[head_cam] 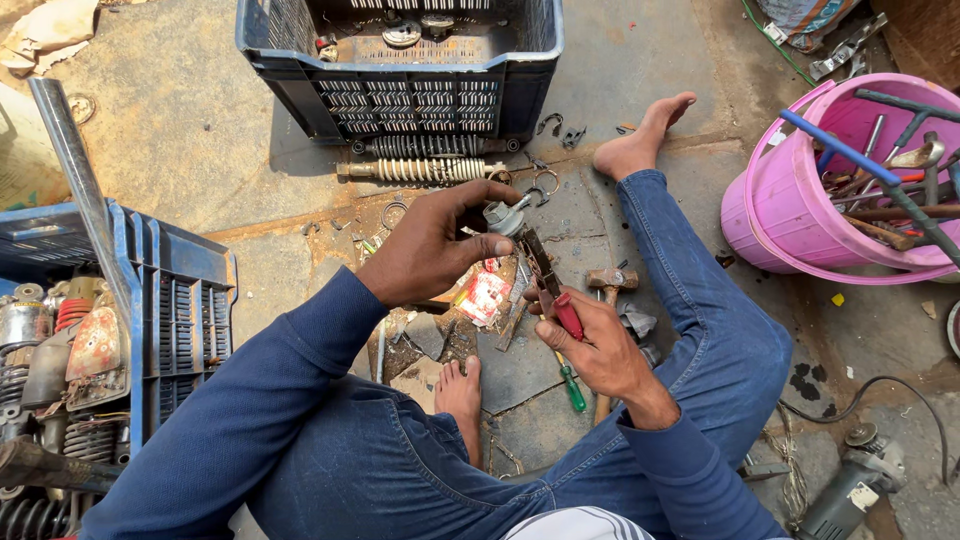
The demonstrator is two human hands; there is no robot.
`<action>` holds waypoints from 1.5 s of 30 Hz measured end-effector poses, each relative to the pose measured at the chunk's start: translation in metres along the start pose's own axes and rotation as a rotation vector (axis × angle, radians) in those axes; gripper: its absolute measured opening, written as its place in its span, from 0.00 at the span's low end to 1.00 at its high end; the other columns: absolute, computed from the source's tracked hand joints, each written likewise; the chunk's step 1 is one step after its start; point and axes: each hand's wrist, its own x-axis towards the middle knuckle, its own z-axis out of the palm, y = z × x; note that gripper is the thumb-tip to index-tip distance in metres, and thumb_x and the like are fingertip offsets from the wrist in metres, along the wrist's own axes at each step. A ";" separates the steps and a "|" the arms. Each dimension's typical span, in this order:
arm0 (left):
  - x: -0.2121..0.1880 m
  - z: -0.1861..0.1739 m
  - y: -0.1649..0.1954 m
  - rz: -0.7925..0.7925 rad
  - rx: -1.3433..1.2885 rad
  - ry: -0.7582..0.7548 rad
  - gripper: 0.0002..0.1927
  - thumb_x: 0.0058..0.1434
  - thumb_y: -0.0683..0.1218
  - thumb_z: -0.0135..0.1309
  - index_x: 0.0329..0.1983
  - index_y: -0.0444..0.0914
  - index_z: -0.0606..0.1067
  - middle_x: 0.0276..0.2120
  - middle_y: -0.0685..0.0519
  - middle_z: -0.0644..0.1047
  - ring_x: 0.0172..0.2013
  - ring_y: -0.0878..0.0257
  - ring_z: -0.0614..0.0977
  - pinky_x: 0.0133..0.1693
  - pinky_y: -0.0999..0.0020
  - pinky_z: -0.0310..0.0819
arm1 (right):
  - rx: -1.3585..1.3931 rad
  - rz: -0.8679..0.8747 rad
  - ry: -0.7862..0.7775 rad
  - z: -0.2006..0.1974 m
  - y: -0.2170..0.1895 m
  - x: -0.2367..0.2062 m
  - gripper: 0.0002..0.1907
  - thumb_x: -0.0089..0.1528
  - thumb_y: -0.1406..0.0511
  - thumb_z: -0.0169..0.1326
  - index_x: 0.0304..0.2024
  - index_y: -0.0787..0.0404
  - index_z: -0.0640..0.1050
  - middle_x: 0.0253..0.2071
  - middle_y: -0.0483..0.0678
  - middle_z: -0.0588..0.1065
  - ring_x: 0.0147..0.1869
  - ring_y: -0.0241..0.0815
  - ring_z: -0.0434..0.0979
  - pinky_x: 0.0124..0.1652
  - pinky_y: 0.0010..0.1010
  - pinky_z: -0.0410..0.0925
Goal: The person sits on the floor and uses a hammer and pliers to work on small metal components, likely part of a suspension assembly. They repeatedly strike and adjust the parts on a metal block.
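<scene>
Metal is being worked on the cracked concrete floor [200,140]: a small grey part [503,216] is pinched between thumb and fingertips of the left hand [425,255], raised above the floor near its middle. Red-handled pliers [553,290] are gripped in the right hand [600,345], fingers wrapped tight round the handles, the nose set close under the part; whether the nose touches it cannot be told. The work looks to be midway: the part is held free of any assembly, and nothing finished is seen set aside. A hammer [608,280] and a green screwdriver [571,388] are left on the floor beside the right hand. Two springs [425,160] are laid against the dark blue crate [400,100], in which a few small metal pieces are kept. Long tools are stood in the pink bucket [790,220] at the right edge. Engine parts are piled in the blue crate [175,300] at the left edge.
</scene>
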 end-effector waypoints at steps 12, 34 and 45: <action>0.000 -0.001 0.003 0.020 0.201 0.040 0.24 0.59 0.48 0.63 0.54 0.33 0.70 0.42 0.46 0.79 0.37 0.58 0.82 0.39 0.62 0.76 | 0.038 -0.094 0.207 0.015 0.005 0.014 0.32 0.64 0.55 0.56 0.63 0.66 0.63 0.40 0.54 0.79 0.43 0.46 0.81 0.43 0.37 0.71; 0.005 0.010 -0.018 0.359 0.409 0.261 0.16 0.80 0.52 0.37 0.45 0.35 0.69 0.25 0.44 0.72 0.28 0.44 0.75 0.32 0.50 0.64 | 0.535 0.156 -0.087 0.061 0.010 0.009 0.12 0.67 0.62 0.56 0.42 0.65 0.72 0.27 0.43 0.70 0.30 0.36 0.67 0.31 0.33 0.64; -0.004 0.006 -0.011 0.441 0.524 0.347 0.19 0.80 0.53 0.38 0.50 0.33 0.71 0.25 0.45 0.73 0.27 0.45 0.75 0.32 0.52 0.66 | 0.594 0.144 -0.138 0.054 -0.003 0.006 0.13 0.64 0.60 0.56 0.41 0.62 0.71 0.27 0.42 0.67 0.29 0.33 0.66 0.29 0.28 0.63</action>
